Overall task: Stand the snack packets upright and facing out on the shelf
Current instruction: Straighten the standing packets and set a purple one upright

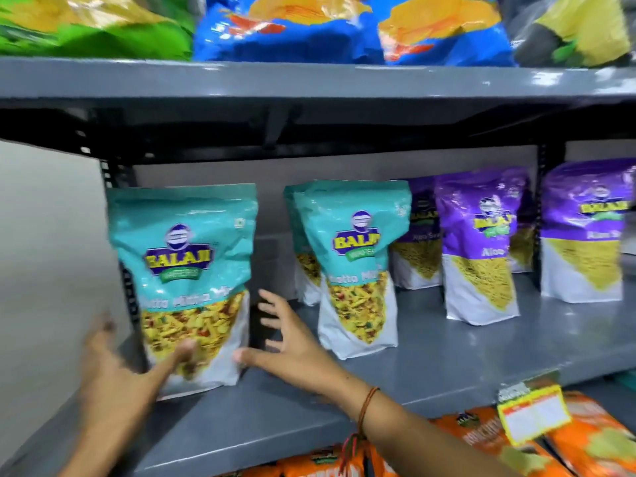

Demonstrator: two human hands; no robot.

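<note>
A teal snack packet [186, 270] stands upright and faces out at the left end of the grey shelf [430, 366]. My left hand [124, 373] is spread at its lower left, thumb on the packet's front. My right hand [289, 342] is open beside its lower right edge, thumb touching the bottom corner. A second teal packet [354, 266] stands upright to the right, with another [296, 235] partly hidden behind it. Three purple packets stand further right: one set back [418, 242], one forward [481, 249], one at the far right [585, 232].
An upper shelf edge [309, 80] hangs overhead with green [96, 25] and blue bags [344, 29] on it. Orange packets [481, 438] and a yellow price tag [533, 414] sit below the shelf's front edge. A black upright post [129, 297] stands behind the left packet.
</note>
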